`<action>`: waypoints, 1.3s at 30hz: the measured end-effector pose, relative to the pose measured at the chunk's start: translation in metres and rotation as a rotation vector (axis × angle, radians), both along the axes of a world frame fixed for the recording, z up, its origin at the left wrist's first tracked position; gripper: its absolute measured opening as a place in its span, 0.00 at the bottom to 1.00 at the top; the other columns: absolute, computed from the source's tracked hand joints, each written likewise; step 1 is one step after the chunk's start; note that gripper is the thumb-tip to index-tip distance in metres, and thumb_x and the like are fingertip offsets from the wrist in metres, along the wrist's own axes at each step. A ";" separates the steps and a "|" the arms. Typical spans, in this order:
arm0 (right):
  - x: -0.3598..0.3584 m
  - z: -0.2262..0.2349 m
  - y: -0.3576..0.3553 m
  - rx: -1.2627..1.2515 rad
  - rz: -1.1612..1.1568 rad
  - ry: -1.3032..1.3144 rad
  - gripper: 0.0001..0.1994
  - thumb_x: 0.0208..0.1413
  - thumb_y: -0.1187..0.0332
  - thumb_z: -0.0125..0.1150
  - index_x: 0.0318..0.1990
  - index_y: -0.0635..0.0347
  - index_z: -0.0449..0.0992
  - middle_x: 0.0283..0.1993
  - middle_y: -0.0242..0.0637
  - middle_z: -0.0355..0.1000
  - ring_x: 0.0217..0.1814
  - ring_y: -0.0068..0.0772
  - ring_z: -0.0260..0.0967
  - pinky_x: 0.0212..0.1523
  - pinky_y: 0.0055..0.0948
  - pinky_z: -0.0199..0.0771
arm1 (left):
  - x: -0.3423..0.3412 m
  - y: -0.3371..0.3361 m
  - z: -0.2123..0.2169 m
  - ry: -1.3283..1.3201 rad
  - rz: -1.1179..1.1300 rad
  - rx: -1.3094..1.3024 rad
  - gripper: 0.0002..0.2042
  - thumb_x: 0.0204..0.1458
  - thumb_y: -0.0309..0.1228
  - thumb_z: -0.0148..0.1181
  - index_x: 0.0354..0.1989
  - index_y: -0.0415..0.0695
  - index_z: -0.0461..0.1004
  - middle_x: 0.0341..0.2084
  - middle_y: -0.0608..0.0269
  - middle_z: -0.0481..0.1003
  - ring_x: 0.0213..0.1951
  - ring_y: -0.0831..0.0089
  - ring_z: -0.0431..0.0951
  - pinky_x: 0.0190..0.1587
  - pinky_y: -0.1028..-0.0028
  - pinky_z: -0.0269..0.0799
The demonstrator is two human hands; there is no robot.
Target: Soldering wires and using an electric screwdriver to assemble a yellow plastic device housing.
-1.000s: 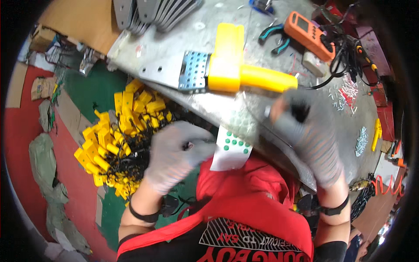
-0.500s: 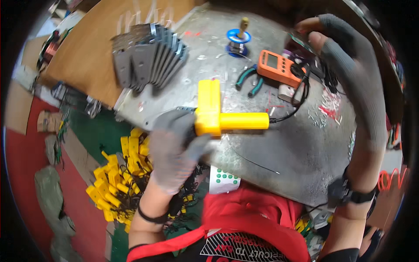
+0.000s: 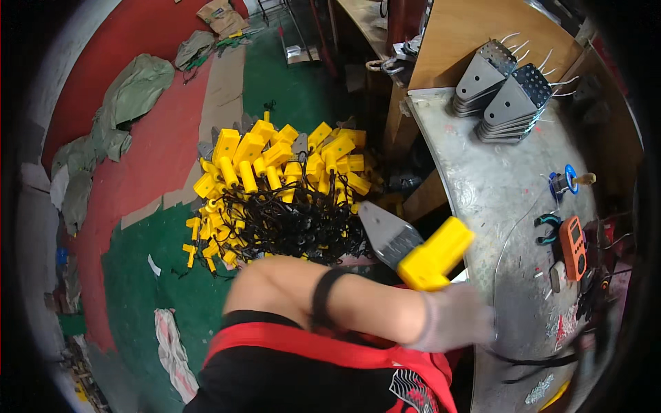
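My left hand [image 3: 458, 318], in a light grey glove and blurred by motion, is closed at the near end of a yellow T-shaped plastic tool [image 3: 437, 255]. From this tool a grey, tapered metal plate [image 3: 389, 233] with a row of small holes points up and left, toward a heap of similar yellow tools [image 3: 265, 155] with tangled black cables on the floor. At the lower right, my right hand [image 3: 593, 365] shows only as a grey smear near a black cable [image 3: 533, 359]. Its fingers cannot be made out.
On the grey worktable [image 3: 482, 179] stand two stacks of grey plates [image 3: 509, 103] with white wires. A blue spool [image 3: 570, 179], teal-handled pliers [image 3: 547, 228] and an orange multimeter [image 3: 573, 248] lie farther right. Cardboard [image 3: 224, 96] and grey-green sacking [image 3: 134, 96] cover parts of the floor.
The view has swung left, bringing the floor heap to the middle. My left hand, formerly beside the yellow tool over the table, now has it near the table's left edge. My right hand has dropped lower.
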State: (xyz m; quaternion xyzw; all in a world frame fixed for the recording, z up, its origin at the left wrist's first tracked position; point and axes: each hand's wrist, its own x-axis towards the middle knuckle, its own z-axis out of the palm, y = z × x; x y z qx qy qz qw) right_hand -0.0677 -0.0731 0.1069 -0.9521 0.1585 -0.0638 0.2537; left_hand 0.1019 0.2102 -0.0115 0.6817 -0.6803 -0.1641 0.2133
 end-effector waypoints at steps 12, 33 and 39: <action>-0.009 -0.049 0.103 0.281 -0.092 0.166 0.19 0.50 0.63 0.63 0.46 0.68 0.75 0.31 0.34 0.71 0.32 0.22 0.67 0.37 0.23 0.67 | 0.209 0.169 -0.219 -0.683 0.600 0.716 0.10 0.51 0.30 0.53 0.39 0.49 0.79 0.40 0.62 0.74 0.50 0.63 0.72 0.53 0.60 0.66; -0.281 -0.143 0.067 0.028 -1.277 -0.297 0.15 0.55 0.62 0.60 0.26 0.67 0.73 0.17 0.45 0.61 0.18 0.31 0.55 0.22 0.34 0.59 | 0.082 -0.007 -0.031 0.078 -0.267 0.584 0.10 0.49 0.24 0.53 0.39 0.44 0.76 0.31 0.50 0.77 0.35 0.55 0.78 0.34 0.62 0.72; -0.300 -0.104 -0.055 -0.219 -1.172 -0.275 0.14 0.52 0.61 0.60 0.37 0.66 0.76 0.29 0.47 0.73 0.33 0.35 0.74 0.35 0.34 0.71 | -0.077 -0.198 0.017 -0.239 -0.759 -0.025 0.25 0.44 0.36 0.61 0.54 0.47 0.69 0.54 0.57 0.70 0.53 0.52 0.70 0.54 0.63 0.68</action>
